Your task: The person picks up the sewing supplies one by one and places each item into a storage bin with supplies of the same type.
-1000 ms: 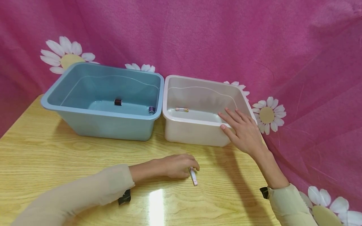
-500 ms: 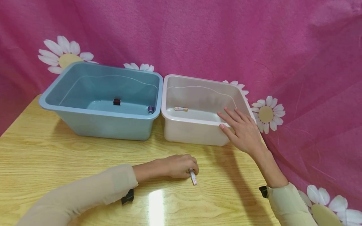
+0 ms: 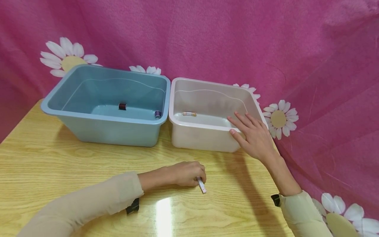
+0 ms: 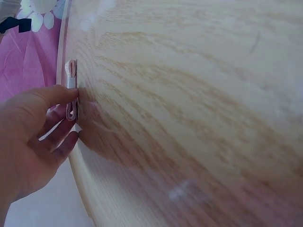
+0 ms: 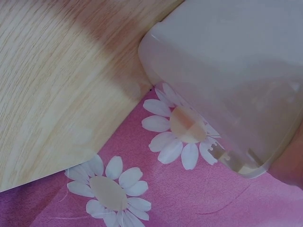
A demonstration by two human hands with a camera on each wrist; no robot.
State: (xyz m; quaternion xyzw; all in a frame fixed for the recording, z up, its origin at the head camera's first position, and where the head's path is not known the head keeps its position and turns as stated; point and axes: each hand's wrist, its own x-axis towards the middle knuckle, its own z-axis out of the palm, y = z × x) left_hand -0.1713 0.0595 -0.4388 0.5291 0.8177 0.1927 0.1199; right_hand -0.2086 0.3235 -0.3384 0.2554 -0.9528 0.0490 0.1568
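My left hand (image 3: pixel 186 173) pinches a small pale pink skein of embroidery thread (image 3: pixel 201 186) low over the table. In the left wrist view the thumb lies across the skein (image 4: pixel 71 78), whose looped ends and white middle band show; fingers curl behind it. My right hand (image 3: pixel 255 138) lies with spread fingers over the near right rim of the white bin (image 3: pixel 204 136). Inside that bin is another skein with yellowish ends (image 3: pixel 189 114). The right wrist view shows the bin's outer wall (image 5: pixel 227 61) and only a bit of the hand at the right edge.
A blue bin (image 3: pixel 115 131) stands left of the white one, their rims side by side. It holds a dark brown thread spool (image 3: pixel 122 106) and a purple spool (image 3: pixel 158 114). Behind the wooden table (image 3: pixel 88 164) hangs a pink cloth (image 3: pixel 207 39) with daisies.
My left fingers have closed around the skein, which showed more of its length a second ago. The right hand has stayed on the white bin.
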